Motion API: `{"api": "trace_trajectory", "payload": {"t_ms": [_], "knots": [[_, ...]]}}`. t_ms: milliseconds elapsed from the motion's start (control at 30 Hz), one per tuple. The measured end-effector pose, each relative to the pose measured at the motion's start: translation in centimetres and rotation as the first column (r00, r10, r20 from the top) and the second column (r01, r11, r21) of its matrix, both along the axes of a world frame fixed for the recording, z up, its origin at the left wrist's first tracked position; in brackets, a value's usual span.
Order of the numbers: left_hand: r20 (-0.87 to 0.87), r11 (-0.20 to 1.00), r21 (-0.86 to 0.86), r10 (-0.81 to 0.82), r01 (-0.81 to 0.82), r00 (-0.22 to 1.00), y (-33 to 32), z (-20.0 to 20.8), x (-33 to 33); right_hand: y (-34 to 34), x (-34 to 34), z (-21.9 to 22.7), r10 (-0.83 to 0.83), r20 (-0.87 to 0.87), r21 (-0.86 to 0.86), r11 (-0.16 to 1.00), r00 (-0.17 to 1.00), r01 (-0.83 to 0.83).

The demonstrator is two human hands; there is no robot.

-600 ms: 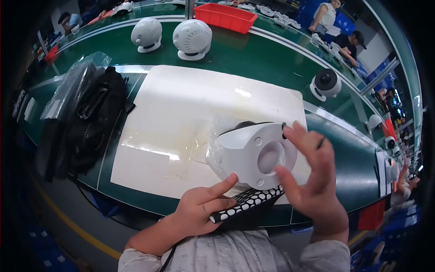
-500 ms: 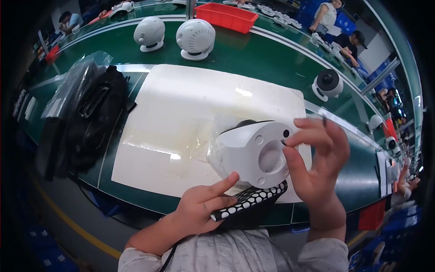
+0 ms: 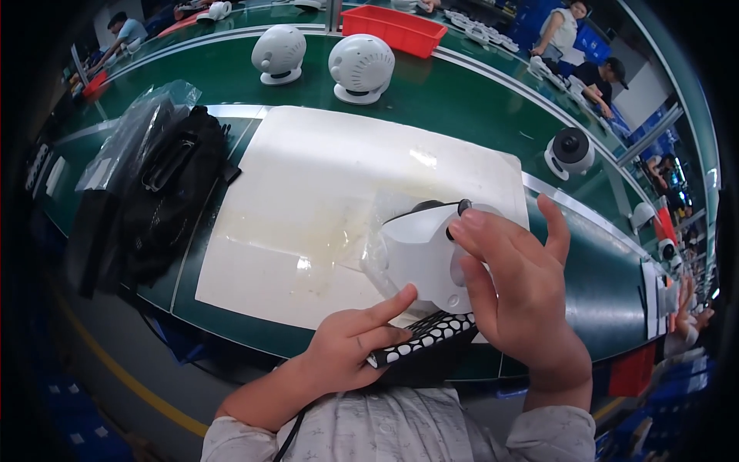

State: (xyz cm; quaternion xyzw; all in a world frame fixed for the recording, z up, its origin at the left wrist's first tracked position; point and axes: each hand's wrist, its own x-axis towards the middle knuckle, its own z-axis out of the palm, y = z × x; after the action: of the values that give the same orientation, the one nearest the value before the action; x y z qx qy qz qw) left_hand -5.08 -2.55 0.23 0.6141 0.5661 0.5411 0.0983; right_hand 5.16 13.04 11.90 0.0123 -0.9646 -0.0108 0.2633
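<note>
A white rounded device (image 3: 419, 250) lies tilted on clear plastic wrap (image 3: 375, 250), its flat base turned toward my right hand. My right hand (image 3: 512, 281) has its fingertips at the base, closed on a small black round pad (image 3: 451, 233) against the surface. Another small dark piece (image 3: 464, 206) shows at a fingertip; what it is I cannot make out. The hand hides much of the base and its round opening. My left hand (image 3: 354, 346) grips a black sheet with white round spots (image 3: 431, 334) below the device, forefinger stretched out beside it.
A pale mat (image 3: 292, 200) covers the green table (image 3: 462, 100) beneath the device. Left lie a black bag (image 3: 173, 192) and plastic packaging (image 3: 115, 154). Beyond stand two white devices (image 3: 279, 54) and a red bin (image 3: 392, 29); another device (image 3: 570, 152) stands right. Co-workers sit farther off.
My right hand has moved left across the base, bringing the black pad onto its left part and covering the opening. My left hand keeps its hold on the spotted sheet. The whole view shifted slightly.
</note>
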Motion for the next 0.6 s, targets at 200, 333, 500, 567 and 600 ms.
{"api": "trace_trajectory", "payload": {"t_ms": [200,333,500,567,600], "knots": [[0.006,1.0,0.004,0.008,-0.008,1.0,-0.5,0.6,-0.6,0.6,-1.3,-1.2,0.04,-0.107,-0.311,0.948,0.993,-0.072],[0.025,0.995,0.061,0.074,-0.075,0.997,-0.9,0.7,-0.8,0.2,-1.9,-2.0,0.048,-0.114,-0.649,0.753,0.992,-0.111],[0.05,0.995,0.065,0.068,-0.071,0.996,-1.8,1.0,-1.5,-0.4,-3.4,-2.0,0.128,-0.226,-0.755,0.604,0.966,-0.257],[0.048,1.0,-0.022,0.007,-0.006,0.999,-2.4,1.1,-2.0,-0.8,-3.7,-1.7,0.11,-0.196,-0.772,0.596,0.975,-0.222],[0.049,1.0,-0.021,0.007,-0.006,0.999,-2.5,1.1,-2.2,-1.1,-3.8,-1.5,0.087,-0.167,-0.775,0.604,0.982,-0.185]]}}
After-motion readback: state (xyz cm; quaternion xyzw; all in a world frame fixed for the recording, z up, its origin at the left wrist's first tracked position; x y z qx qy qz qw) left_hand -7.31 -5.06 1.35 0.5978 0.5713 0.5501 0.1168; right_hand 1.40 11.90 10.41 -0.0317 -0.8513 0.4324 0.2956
